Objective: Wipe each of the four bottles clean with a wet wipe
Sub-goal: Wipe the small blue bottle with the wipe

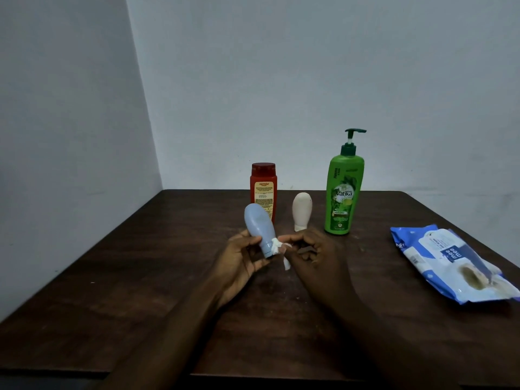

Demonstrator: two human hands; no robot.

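Observation:
My left hand [239, 260] holds a small pale blue bottle [257, 225] above the table, its cap end pointing down and right. My right hand [312, 254] pinches a crumpled white wet wipe [278, 249] against that cap end. Behind them a red bottle [263, 187] stands upright, partly hidden by the blue one. A small cream bottle [301, 211] stands on its cap to the right of it. A tall green pump bottle [343, 192] stands further right.
The dark wooden table [140, 277] fills the lower view, set into a corner of grey walls. A blue and white wet wipe pack [450, 263] lies flat at the right, its flap open.

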